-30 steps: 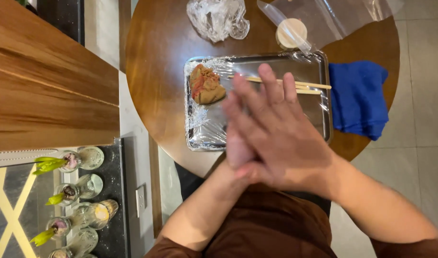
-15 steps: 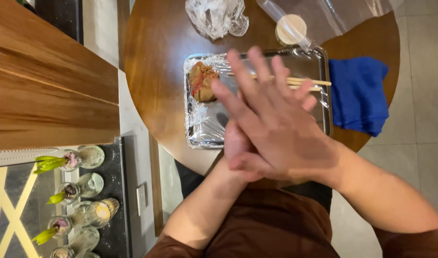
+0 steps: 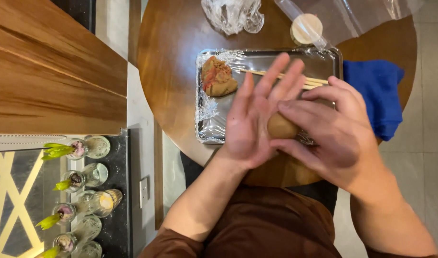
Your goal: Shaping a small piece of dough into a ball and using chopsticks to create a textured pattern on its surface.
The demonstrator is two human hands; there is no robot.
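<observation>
One round wooden table [image 3: 171,71], foil-lined tray [image 3: 276,59], grey tiled floor [image 3: 429,167]

hands [image 3: 295,124] now parted, dough ball [image 3: 281,126] exposed
</observation>
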